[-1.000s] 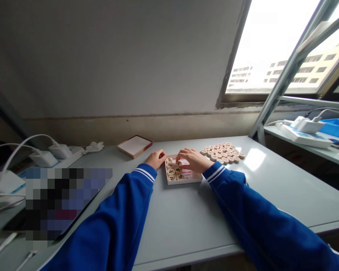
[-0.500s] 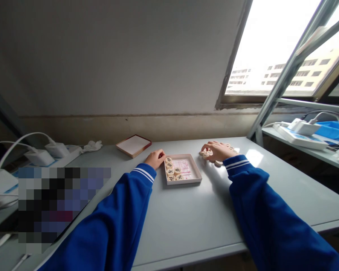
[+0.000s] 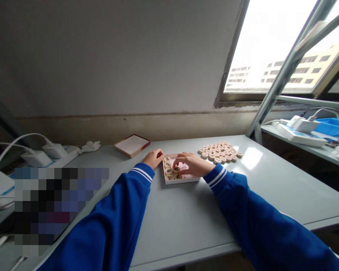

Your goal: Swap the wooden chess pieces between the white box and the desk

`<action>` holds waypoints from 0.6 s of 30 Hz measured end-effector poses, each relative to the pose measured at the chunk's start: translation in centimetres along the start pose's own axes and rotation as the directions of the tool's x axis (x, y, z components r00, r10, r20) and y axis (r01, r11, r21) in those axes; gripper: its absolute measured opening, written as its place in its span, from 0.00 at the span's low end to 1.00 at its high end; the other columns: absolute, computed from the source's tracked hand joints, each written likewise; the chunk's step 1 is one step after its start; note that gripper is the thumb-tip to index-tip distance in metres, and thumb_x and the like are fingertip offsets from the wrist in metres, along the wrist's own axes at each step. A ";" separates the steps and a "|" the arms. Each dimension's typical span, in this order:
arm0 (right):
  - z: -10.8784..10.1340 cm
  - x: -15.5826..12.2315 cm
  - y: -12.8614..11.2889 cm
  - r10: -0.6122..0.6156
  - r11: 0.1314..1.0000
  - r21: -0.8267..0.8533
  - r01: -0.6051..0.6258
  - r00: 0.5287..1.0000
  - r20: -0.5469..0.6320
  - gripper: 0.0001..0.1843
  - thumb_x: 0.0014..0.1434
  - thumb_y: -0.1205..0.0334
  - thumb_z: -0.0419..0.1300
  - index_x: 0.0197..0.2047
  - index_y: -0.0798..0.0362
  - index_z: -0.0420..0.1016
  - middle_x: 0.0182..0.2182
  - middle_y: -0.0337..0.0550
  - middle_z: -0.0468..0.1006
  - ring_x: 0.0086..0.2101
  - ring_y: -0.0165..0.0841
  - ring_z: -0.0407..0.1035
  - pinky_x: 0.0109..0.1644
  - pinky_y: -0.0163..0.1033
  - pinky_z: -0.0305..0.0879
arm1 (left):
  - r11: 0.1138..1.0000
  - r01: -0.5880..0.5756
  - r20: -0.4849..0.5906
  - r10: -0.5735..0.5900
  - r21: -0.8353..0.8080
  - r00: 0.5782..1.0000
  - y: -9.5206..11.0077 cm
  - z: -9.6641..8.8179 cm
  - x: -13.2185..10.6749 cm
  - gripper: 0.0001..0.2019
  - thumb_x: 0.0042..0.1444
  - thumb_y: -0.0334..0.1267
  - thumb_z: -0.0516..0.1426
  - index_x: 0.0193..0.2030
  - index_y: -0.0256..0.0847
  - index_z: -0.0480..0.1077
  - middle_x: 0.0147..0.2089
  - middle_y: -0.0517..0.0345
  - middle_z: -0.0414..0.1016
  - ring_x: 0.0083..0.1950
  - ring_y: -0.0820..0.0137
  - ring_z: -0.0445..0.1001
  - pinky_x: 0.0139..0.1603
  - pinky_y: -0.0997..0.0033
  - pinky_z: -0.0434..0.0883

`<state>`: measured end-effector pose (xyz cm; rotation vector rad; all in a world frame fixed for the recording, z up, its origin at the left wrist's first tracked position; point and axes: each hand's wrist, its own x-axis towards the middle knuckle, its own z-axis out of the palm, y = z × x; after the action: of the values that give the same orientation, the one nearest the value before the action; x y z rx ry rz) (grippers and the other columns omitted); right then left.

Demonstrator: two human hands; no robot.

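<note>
A shallow white box tray [image 3: 183, 180] lies on the grey table [image 3: 186, 218] with several round wooden chess pieces [image 3: 168, 170] lined up along its left side. My left hand [image 3: 154, 158] rests curled against the tray's left rim. Over the tray's middle, my right hand [image 3: 192, 164] has its fingers pinched down among the pieces; what they hold is hidden. A cluster of several more wooden pieces [image 3: 220, 151] lies on the table to the right of the tray.
The box lid [image 3: 132, 145] lies upside down at the back left. Power strips, chargers and white cables [image 3: 42, 154] crowd the left end. A metal frame post [image 3: 274, 86] and a side shelf with a power strip [image 3: 299, 136] stand at right.
My right hand went right to the loose pile of pieces and has come back over the tray. My left hand stayed at the tray's left rim.
</note>
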<state>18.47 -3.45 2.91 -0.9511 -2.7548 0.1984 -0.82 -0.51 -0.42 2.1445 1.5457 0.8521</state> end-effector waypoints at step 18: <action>-4.2 -4.1 5.1 0.272 0.960 -0.073 -0.269 0.961 0.041 0.11 0.48 0.63 0.57 0.37 0.52 0.70 0.32 0.42 0.70 0.32 0.31 0.65 0.36 0.37 0.61 | 1.000 0.008 0.007 -0.008 0.028 1.000 0.2 -0.2 0.0 0.05 0.49 0.34 0.48 0.25 0.38 0.61 0.27 0.60 0.67 0.31 0.73 0.65 0.34 0.75 0.60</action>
<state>25.63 -1.80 5.32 -1.3589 -2.6815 0.1769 -0.75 -0.58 -0.13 2.1570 1.5706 0.8248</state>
